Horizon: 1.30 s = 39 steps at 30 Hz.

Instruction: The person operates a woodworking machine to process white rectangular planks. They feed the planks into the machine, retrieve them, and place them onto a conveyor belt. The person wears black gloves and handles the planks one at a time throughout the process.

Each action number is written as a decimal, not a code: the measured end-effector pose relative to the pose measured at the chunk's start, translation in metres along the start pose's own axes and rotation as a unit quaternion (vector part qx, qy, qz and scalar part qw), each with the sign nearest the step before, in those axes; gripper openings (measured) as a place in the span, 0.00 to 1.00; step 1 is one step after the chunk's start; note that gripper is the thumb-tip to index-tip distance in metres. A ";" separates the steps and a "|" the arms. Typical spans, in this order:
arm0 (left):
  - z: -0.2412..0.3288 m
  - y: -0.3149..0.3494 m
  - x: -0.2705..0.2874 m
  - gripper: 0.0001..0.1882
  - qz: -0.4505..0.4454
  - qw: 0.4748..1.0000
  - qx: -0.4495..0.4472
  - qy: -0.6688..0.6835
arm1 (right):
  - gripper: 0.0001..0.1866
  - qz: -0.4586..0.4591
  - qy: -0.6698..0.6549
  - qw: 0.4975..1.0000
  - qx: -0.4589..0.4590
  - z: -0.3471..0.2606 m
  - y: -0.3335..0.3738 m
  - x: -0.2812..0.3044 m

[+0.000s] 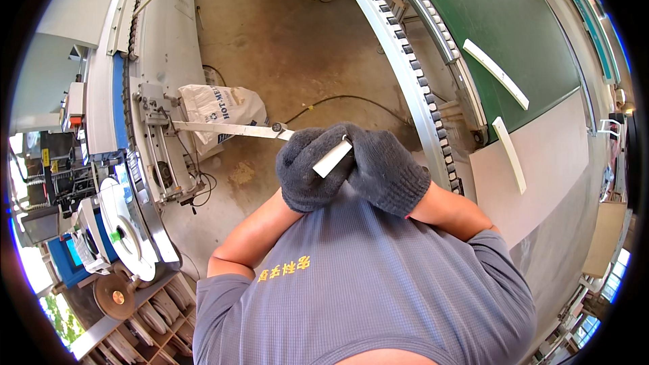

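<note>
My left hand (307,167) and my right hand (390,170), both in dark grey knitted gloves, are pressed together in front of my chest. Their fingers are curled in, and a short white strip (332,158) sticks out from between them, slanting down to the left across the left glove. How much of the strip lies inside the gloves is hidden. A flat white bar (233,129) with a round dark fitting near its end reaches from the machine on the left up to my left glove; whether they touch I cannot tell.
The machine (159,138) with rails and cables stands left, a white printed sack (223,109) beside it. A roller conveyor (405,61) curves along the right. Beyond it, white strips (497,74) lie on a green belt (514,23) and a pale board (541,162). A cable crosses the floor.
</note>
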<state>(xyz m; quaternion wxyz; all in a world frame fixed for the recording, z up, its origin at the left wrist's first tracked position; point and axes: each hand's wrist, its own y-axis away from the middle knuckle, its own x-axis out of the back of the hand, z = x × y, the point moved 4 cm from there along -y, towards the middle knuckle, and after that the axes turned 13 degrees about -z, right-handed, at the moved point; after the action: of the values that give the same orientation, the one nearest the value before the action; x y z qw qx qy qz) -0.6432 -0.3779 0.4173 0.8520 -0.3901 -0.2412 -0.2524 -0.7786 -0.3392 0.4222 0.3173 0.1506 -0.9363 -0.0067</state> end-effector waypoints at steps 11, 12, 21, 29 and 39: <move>-0.027 -0.003 0.072 0.22 0.297 0.954 0.039 -0.029 | 0.46 0.029 -0.086 0.995 -0.042 0.022 -0.025 0.004; -0.036 0.003 0.091 0.22 0.369 0.926 0.073 0.004 | 0.46 0.058 -0.117 0.991 -0.011 0.030 -0.023 0.002; -0.153 0.348 0.210 0.21 0.690 0.620 0.173 0.330 | 0.34 0.108 -0.221 0.962 -0.120 0.100 -0.021 -0.012; -0.137 0.468 0.062 0.22 0.745 0.543 0.243 0.301 | 0.35 -0.005 -0.120 0.985 -0.127 0.139 -0.036 -0.058; -0.230 0.434 0.129 0.46 0.708 0.597 0.303 0.224 | 0.37 -0.032 -0.100 0.989 -0.101 0.117 -0.068 -0.070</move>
<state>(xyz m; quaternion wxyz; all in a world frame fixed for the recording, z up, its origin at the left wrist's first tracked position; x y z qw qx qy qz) -0.2284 -0.3433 0.1266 0.8596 -0.0894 0.2464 0.4386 -0.7767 -0.3935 0.2799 0.2355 0.1463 -0.9525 -0.1264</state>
